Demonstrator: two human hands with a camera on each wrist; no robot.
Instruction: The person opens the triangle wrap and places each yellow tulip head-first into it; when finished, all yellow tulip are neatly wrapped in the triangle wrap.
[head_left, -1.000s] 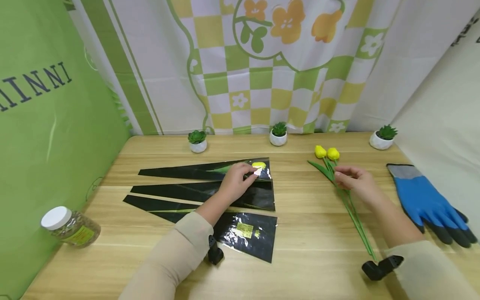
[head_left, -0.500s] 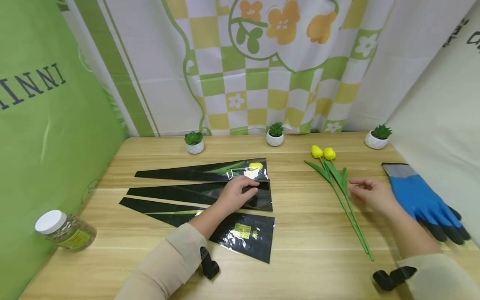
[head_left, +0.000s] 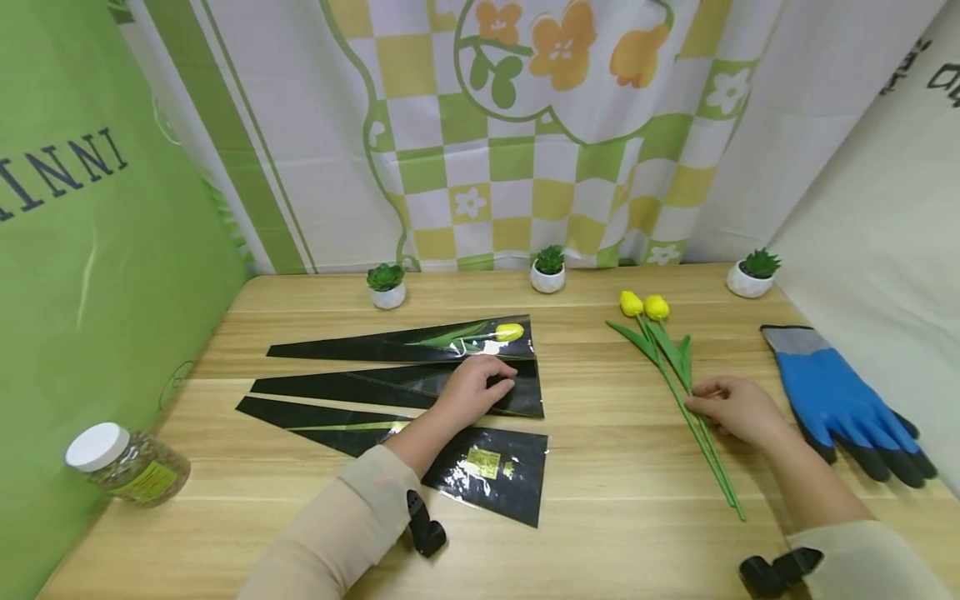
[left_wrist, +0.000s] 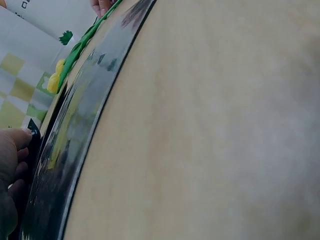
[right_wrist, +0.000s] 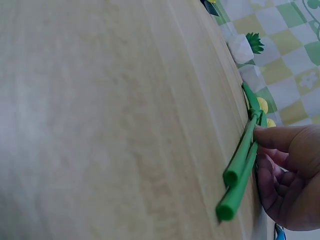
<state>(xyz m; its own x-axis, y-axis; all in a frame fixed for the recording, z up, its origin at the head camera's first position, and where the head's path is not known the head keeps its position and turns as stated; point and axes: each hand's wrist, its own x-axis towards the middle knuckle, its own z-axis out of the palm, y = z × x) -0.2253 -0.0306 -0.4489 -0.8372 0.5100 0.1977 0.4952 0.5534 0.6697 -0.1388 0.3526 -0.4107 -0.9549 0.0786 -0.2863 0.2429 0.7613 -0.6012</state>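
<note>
Three black flower sleeves lie fanned on the table in the head view: a far sleeve with a yellow tulip inside, a middle sleeve, and a near sleeve with a gold label. My left hand rests at the middle sleeve's wide end, fingers loosely bent, thumb and forefinger apart. Two yellow artificial tulips lie to the right, a left tulip and a right tulip. My right hand pinches the right tulip's green stem between thumb and fingertips, below the leaves.
Blue work glove at the right edge. Potted succulents stand along the back: a left pot, a middle pot and a right pot. A white-lidded jar lies tilted at left. Patterned curtain hangs behind.
My left hand has come back from the far sleeve's tulip to the middle sleeve. My right hand moved off the tulips' upper leaves, then down to the right tulip's stem.
</note>
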